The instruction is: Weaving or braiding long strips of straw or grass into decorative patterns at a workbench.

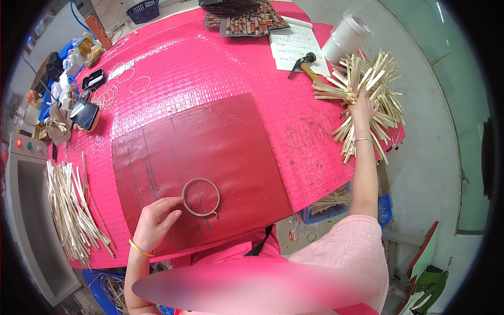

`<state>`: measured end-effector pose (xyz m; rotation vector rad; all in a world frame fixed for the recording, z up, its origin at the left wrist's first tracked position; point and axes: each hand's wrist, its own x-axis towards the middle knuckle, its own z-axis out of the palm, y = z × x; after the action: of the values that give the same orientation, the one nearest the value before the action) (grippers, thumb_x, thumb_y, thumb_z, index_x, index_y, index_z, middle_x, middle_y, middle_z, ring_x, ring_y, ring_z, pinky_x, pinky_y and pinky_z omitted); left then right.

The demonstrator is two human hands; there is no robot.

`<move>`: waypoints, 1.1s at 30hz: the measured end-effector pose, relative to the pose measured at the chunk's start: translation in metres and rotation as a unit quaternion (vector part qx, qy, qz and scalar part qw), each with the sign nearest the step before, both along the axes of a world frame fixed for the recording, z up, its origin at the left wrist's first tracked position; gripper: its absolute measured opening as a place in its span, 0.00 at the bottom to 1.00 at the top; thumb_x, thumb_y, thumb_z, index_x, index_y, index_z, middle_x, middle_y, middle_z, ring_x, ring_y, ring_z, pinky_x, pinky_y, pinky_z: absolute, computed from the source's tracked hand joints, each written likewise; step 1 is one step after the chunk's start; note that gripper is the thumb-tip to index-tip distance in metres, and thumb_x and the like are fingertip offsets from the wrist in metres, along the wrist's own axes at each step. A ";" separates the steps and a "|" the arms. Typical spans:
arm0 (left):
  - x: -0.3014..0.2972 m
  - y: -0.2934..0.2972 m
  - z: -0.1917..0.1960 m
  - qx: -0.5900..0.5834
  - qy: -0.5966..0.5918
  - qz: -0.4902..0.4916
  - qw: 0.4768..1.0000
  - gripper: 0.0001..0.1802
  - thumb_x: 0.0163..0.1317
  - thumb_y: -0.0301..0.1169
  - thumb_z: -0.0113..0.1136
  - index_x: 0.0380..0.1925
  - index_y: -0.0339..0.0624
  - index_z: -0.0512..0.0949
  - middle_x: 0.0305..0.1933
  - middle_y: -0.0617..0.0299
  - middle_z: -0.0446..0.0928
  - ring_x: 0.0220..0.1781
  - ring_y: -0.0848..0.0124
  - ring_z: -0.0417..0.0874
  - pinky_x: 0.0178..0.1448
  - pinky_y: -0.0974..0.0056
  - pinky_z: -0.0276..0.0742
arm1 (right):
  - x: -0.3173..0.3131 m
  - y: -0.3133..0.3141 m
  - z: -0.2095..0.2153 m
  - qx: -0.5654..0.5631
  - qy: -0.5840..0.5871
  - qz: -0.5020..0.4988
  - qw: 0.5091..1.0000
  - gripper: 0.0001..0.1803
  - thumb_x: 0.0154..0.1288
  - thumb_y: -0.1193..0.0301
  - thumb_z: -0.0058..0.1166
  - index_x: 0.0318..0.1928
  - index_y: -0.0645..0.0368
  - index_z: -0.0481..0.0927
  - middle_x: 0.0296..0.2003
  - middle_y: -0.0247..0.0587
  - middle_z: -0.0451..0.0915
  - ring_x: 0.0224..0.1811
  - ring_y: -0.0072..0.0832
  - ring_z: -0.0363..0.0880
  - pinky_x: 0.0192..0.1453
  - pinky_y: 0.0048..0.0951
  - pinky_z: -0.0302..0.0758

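My left hand (157,220), with a yellow bangle at its wrist, pinches the left edge of a thin brown ring (217,193). A small loose end curls from the ring's lower right. Beneath it lies a dark red mat (236,142) with dark lines. My right arm reaches to the far right, where my right hand (361,111) has its fingers closed on pale, flat straw-like strips in a large spread pile (386,100). Its fingertips are partly hidden among the strips. Beside that pile lies a hammer (310,71) with a wooden handle.
A pink textured cover (199,68) lies over the table. Another strip pile (73,210) rests at the left edge. Thin pale hoops (140,84) and a black box (85,114) lie far left. Written paper (294,44), a white roll (346,37) and dark patterned packets (252,21) are at the back.
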<state>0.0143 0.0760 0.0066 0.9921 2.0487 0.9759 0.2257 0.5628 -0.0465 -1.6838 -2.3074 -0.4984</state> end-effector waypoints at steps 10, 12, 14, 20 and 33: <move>0.014 0.009 0.004 -0.009 0.067 -0.056 0.996 0.14 0.51 0.27 0.53 0.39 0.35 0.72 0.38 0.51 0.73 0.40 0.59 0.74 0.43 0.64 0.69 | 0.043 -0.019 0.056 -0.114 0.141 0.127 0.975 0.33 0.38 0.68 0.57 0.49 0.61 0.61 0.32 0.54 0.75 0.37 0.46 0.73 0.42 0.38 0.69; 0.018 0.011 0.006 -0.007 0.062 -0.061 0.996 0.14 0.51 0.27 0.53 0.39 0.35 0.72 0.38 0.51 0.73 0.40 0.59 0.74 0.43 0.64 0.69 | 0.052 0.001 0.022 -0.109 0.073 0.089 0.987 0.40 0.36 0.70 0.58 0.55 0.56 0.58 0.40 0.54 0.71 0.42 0.43 0.72 0.45 0.38 0.68; 0.020 0.012 0.007 -0.027 0.073 -0.076 0.994 0.15 0.51 0.27 0.53 0.39 0.35 0.72 0.38 0.51 0.73 0.40 0.58 0.74 0.42 0.64 0.69 | 0.047 -0.007 0.006 -0.058 0.042 0.082 0.994 0.43 0.36 0.70 0.61 0.57 0.56 0.55 0.47 0.54 0.64 0.46 0.42 0.68 0.46 0.43 0.63; 0.032 0.000 0.000 -0.009 0.101 -0.069 0.992 0.15 0.50 0.26 0.53 0.39 0.35 0.72 0.40 0.51 0.72 0.40 0.58 0.74 0.43 0.64 0.69 | 0.038 -0.041 0.001 0.019 0.111 -0.049 0.992 0.46 0.39 0.63 0.62 0.57 0.59 0.51 0.39 0.56 0.68 0.40 0.47 0.70 0.42 0.42 0.61; 0.043 -0.004 0.003 -0.010 0.137 -0.049 0.989 0.15 0.49 0.26 0.54 0.39 0.35 0.72 0.41 0.52 0.72 0.40 0.58 0.74 0.41 0.65 0.71 | 0.036 -0.027 0.079 0.095 0.219 -0.009 0.971 0.34 0.41 0.59 0.58 0.49 0.56 0.59 0.31 0.47 0.76 0.37 0.43 0.73 0.46 0.45 0.58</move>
<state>0.0569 0.0716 0.0099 1.2620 2.2025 0.8012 0.2613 0.5360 0.0329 -1.5407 -1.8674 -0.3005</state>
